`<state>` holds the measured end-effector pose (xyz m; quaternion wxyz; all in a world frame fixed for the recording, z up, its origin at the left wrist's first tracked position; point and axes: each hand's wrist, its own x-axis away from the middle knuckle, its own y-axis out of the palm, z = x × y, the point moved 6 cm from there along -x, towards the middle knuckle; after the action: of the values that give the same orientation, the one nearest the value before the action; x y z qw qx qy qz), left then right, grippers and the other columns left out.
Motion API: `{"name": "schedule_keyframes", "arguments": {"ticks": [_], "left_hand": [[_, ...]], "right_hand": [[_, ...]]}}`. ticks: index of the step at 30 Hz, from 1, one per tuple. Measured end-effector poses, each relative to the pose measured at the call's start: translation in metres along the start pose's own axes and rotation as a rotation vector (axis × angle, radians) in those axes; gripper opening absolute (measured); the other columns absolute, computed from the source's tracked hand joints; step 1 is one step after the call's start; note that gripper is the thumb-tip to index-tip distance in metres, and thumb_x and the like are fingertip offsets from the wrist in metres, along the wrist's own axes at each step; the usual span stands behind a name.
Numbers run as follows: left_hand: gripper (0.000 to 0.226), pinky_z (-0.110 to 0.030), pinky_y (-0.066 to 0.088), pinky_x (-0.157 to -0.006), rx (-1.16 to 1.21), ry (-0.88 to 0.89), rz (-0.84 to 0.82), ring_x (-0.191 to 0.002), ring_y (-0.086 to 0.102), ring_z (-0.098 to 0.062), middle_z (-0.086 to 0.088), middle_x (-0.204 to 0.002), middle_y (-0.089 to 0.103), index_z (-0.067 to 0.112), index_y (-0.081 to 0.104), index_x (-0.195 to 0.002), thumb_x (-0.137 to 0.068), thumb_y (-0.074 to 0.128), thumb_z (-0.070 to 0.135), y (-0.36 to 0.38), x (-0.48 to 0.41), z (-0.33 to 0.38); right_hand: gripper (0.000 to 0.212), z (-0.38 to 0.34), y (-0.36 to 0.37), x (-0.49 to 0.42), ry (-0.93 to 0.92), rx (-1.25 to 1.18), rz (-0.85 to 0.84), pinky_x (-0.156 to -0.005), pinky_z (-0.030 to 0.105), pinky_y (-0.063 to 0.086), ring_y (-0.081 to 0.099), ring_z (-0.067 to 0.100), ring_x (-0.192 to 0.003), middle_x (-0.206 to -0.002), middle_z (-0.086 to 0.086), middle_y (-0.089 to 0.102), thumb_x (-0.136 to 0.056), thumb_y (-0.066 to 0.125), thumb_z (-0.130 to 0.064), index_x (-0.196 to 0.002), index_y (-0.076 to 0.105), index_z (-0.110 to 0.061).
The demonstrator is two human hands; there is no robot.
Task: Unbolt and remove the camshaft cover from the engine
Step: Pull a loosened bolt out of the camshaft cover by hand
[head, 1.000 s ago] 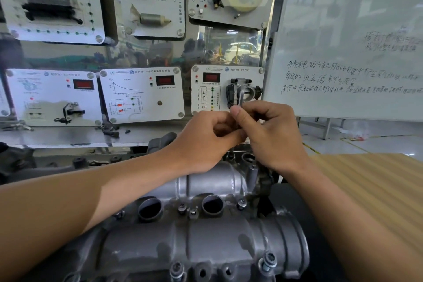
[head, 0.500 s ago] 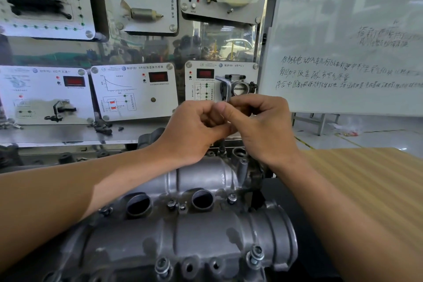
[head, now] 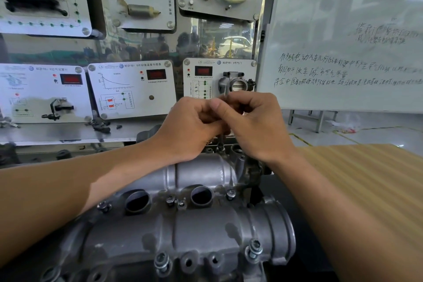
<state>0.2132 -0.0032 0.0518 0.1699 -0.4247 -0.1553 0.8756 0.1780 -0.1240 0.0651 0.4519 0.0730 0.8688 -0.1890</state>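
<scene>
Dull grey cast camshaft cover, bolts along its edge

A single wide-angle view from the person's head looks forward and slightly down. The engine sits close beneath the lens, the worktop to the right, display panels and a whiteboard straight ahead.

Bright even light, glare on panels (edges warped)
</scene>
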Motion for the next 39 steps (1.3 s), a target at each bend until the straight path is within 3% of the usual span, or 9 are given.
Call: {"name": "schedule_keyframes", "arguments": {"ticks": [6,12,17,22,26,29,31,36,39], "left_hand": [[0.011,-0.055,0.057,-0.074,-0.008,-0.046,0.038,-0.077,0.072,-0.037,-0.019,-0.081,0.074,-0.002,0.073,-0.093,-0.086,0.074,0.006,0.0,0.001,-0.001],[0.017,-0.06,0.051,-0.085,0.021,-0.072,-0.079,-0.092,0.066,-0.05,-0.029,-0.093,0.072,-0.003,0.072,-0.104,-0.098,0.057,0.004,0.005,0.003,0.001],[0.012,-0.05,0.058,-0.074,-0.062,-0.02,0.013,-0.074,0.074,-0.028,-0.011,-0.08,0.077,0.002,0.076,-0.097,-0.091,0.068,0.009,0.001,0.002,0.002],[0.016,-0.059,0.056,-0.07,-0.04,-0.033,0.046,-0.078,0.069,-0.046,-0.025,-0.083,0.072,-0.003,0.072,-0.097,-0.085,0.075,0.007,-0.001,0.0,0.0],[0.012,-0.056,0.057,-0.077,-0.023,-0.053,0.005,-0.083,0.072,-0.037,-0.017,-0.087,0.075,0.002,0.073,-0.101,-0.091,0.069,0.008,0.0,0.0,-0.001],[0.015,-0.039,0.06,-0.08,-0.006,-0.043,-0.043,-0.089,0.074,-0.028,-0.01,-0.092,0.078,0.01,0.074,-0.105,-0.096,0.061,0.006,0.0,0.001,-0.001],[0.017,-0.053,0.057,-0.083,-0.007,-0.041,-0.072,-0.09,0.07,-0.042,-0.02,-0.092,0.076,0.005,0.074,-0.105,-0.098,0.059,0.005,0.001,0.002,-0.001],[0.012,-0.034,0.062,-0.076,-0.026,0.005,0.0,-0.079,0.076,-0.018,-0.006,-0.085,0.079,0.006,0.077,-0.1,-0.091,0.068,0.005,0.0,0.002,0.004],[0.013,-0.044,0.061,-0.074,-0.007,0.013,0.047,-0.077,0.075,-0.029,-0.013,-0.082,0.077,0.004,0.075,-0.098,-0.086,0.074,0.007,0.0,0.003,0.005]], "right_hand": [[0.015,0.0,-0.001,0.001,0.015,-0.032,0.081,-0.059,0.016,0.05,0.067,0.004,-0.062,-0.067,-0.003,0.072,-0.09,0.071,-0.013,-0.078,0.077,-0.008],[0.028,0.001,0.001,0.001,-0.005,0.09,0.003,-0.064,0.041,0.049,0.059,0.025,-0.068,-0.071,0.014,0.064,-0.1,0.055,-0.014,-0.081,0.068,0.002],[0.023,0.0,-0.004,0.0,-0.013,0.088,0.033,-0.061,0.038,0.052,0.063,0.021,-0.065,-0.067,0.009,0.068,-0.096,0.064,-0.016,-0.08,0.074,-0.003],[0.01,0.0,-0.007,0.001,0.02,0.011,0.102,-0.061,0.024,0.054,0.068,0.01,-0.065,-0.07,-0.001,0.073,-0.086,0.077,-0.015,-0.082,0.078,-0.006],[0.012,-0.001,-0.002,0.0,0.021,0.042,0.065,-0.064,0.017,0.049,0.062,0.002,-0.065,-0.07,-0.003,0.069,-0.091,0.069,-0.012,-0.083,0.075,-0.006],[0.019,-0.002,-0.001,0.0,0.008,0.071,0.008,-0.064,0.028,0.053,0.063,0.011,-0.068,-0.072,0.002,0.068,-0.097,0.06,-0.011,-0.085,0.074,-0.003],[0.023,-0.002,0.0,0.0,0.011,0.085,-0.032,-0.065,0.039,0.054,0.062,0.021,-0.069,-0.071,0.009,0.066,-0.1,0.055,-0.011,-0.086,0.071,-0.001],[0.016,-0.003,-0.006,0.001,-0.013,0.061,-0.023,-0.061,0.025,0.053,0.065,0.01,-0.066,-0.068,0.0,0.07,-0.095,0.065,-0.014,-0.084,0.076,-0.008],[0.005,-0.002,-0.01,0.001,-0.002,-0.032,0.045,-0.061,0.025,0.056,0.069,0.011,-0.066,-0.072,0.001,0.074,-0.086,0.076,-0.012,-0.084,0.078,-0.008]]}}
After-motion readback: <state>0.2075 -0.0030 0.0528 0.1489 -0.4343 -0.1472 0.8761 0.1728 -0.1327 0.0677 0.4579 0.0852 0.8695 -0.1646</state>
